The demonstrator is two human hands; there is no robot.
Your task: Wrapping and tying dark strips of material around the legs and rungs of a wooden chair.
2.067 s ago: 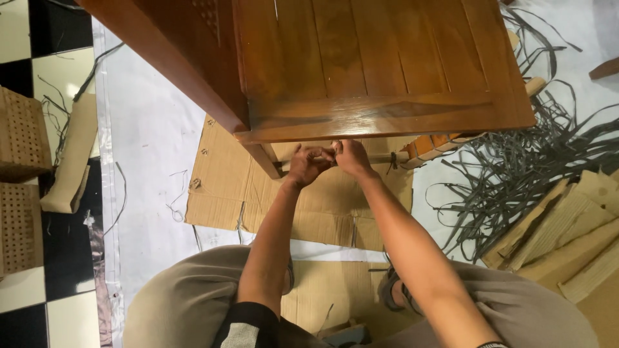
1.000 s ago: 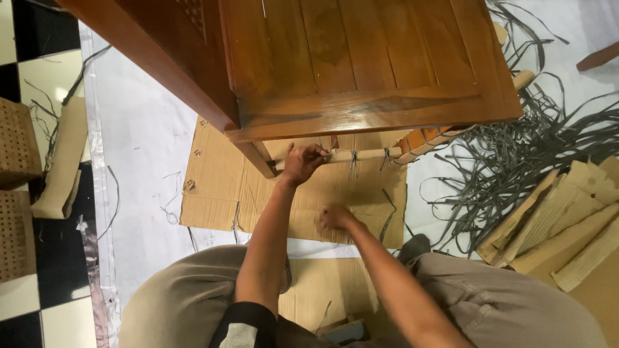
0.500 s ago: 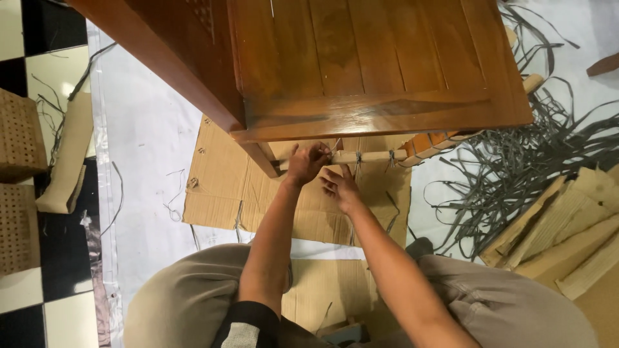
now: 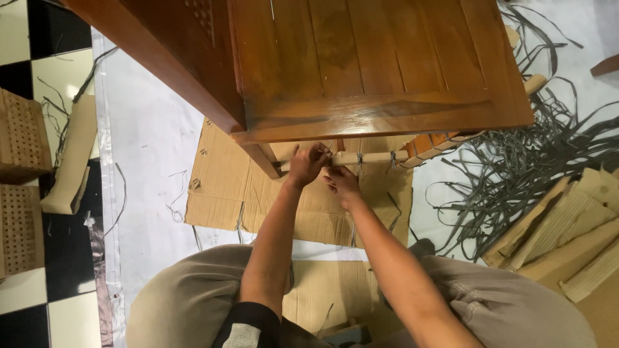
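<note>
Seen from above, a seated person works at a pale wooden rail [image 4: 371,156] that runs just under the front edge of a glossy brown wooden cabinet [image 4: 361,71]; the rail is the landmark here; half a second ago the right hand [image 4: 342,180] hovered open a little below the rail, and a second ago it was down on the cardboard sheet [image 4: 225,187]; now it has risen to the rail's left end, fingers curled together, apparently pinching a thin dark strand there, though the grip itself is too small to tell for sure; the left hand [image 4: 308,162] remains clenched on the rail's left end, fingers closed around it; both hands now meet at one spot, suggesting tying or tightening; right of the rail lies a tangle of grey strips [image 4: 529,167].
</note>
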